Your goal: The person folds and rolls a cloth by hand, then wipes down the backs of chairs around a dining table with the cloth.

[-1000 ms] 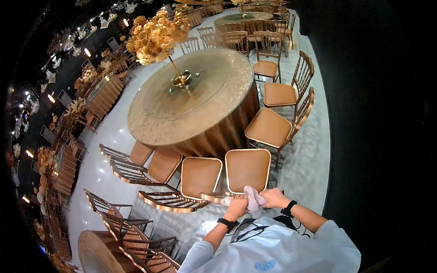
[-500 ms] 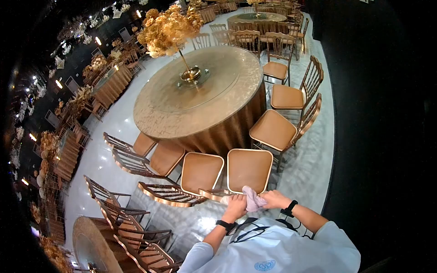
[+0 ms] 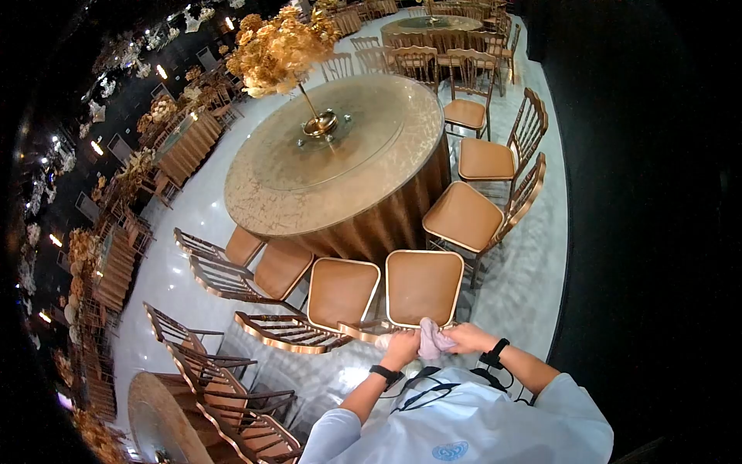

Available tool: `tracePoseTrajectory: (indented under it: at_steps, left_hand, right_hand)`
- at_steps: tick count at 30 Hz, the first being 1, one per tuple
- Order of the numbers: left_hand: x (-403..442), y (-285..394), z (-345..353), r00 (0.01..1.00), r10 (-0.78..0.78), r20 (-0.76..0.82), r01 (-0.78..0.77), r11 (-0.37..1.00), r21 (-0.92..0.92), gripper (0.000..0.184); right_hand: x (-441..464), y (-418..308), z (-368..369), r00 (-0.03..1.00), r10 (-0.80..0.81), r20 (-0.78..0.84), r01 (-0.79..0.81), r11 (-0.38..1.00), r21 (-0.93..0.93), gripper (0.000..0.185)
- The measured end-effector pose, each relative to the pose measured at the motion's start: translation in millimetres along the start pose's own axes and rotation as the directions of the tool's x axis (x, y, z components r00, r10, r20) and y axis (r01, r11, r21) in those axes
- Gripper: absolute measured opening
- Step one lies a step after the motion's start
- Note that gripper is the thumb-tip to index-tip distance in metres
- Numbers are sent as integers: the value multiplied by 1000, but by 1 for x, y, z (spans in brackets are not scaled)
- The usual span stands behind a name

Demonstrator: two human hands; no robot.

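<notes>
Directly in front of me stands a chair with a tan seat [image 3: 424, 288] and a gold-toned back rail [image 3: 360, 332]. A crumpled pale pink cloth [image 3: 433, 340] is bunched over the rail between my hands. My left hand [image 3: 400, 349] is closed at the cloth's left side, against the rail; a small whitish bit shows beyond its fingers. From the right, my right hand [image 3: 469, 338] is closed at the cloth's other side. My fingertips are partly hidden, and most of the rail lies under the hands and cloth.
A round table [image 3: 267, 189] with a gold cloth and a tall flower centrepiece [image 3: 282, 48] stands ahead. More chairs ring it, including a neighbouring seat [image 3: 344, 292] close on the left and another seat [image 3: 464, 216] on the right. A second table [image 3: 158, 410] with chairs is lower left.
My hands and the cloth have shifted only slightly; the cloth's bunched shape has changed a little. The chairs keep their places, and the view has tilted very slightly.
</notes>
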State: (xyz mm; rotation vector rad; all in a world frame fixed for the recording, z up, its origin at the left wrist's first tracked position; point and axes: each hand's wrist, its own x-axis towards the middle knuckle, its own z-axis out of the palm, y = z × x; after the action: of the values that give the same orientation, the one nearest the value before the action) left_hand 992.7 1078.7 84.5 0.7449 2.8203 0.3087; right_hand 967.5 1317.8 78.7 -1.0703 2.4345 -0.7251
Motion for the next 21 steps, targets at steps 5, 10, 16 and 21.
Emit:
tracePoseTrajectory:
  at_steps: [5,10,16,21]
  left_hand:
    - [16,-19,10,968,10,249,-2,1000,-29,35]
    - [-9,-8,-13,990,126,66,-116,983,-142,39]
    - [0,12,-18,994,105,29,-106,993,50,23]
    - [19,13,-7,993,86,87,-88,996,25,17]
  right_hand:
    - [-2,-18,-39,927,184,327,-282,916,285,38]
    - [-20,-1,-19,993,87,79,-99,982,162,41]
    - [-47,18,-11,983,82,-165,-63,992,113,42]
    - [-29,32,-6,976,186,110,-193,980,56,48]
